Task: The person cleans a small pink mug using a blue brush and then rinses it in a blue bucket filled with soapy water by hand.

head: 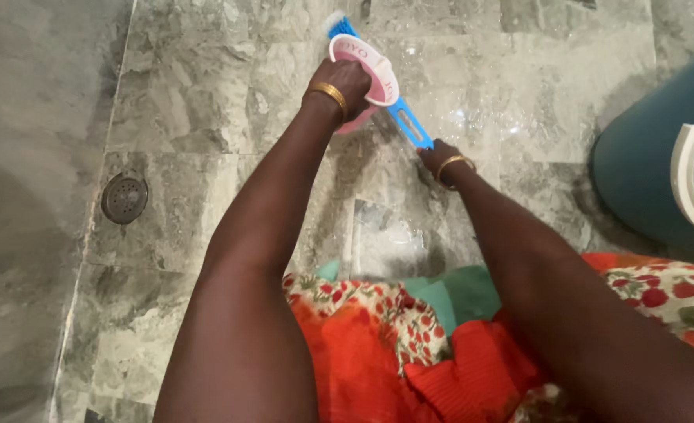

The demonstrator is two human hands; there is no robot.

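My left hand (345, 82) grips a pink plastic bowl (366, 66) with a white rim, tilted over the wet grey marble floor (206, 102). My right hand (439, 159) holds the end of a blue-handled scrub brush (406, 121); its handle runs up under the bowl. The blue and white brush head (336, 24) rests on the floor beyond the bowl. Both wrists wear gold bangles. Water glistens on the tiles beside the brush.
A round metal floor drain (124, 197) sits at the left. A large blue container with a white rim (668, 157) stands at the right. My red floral dress (410, 352) fills the bottom of the view.
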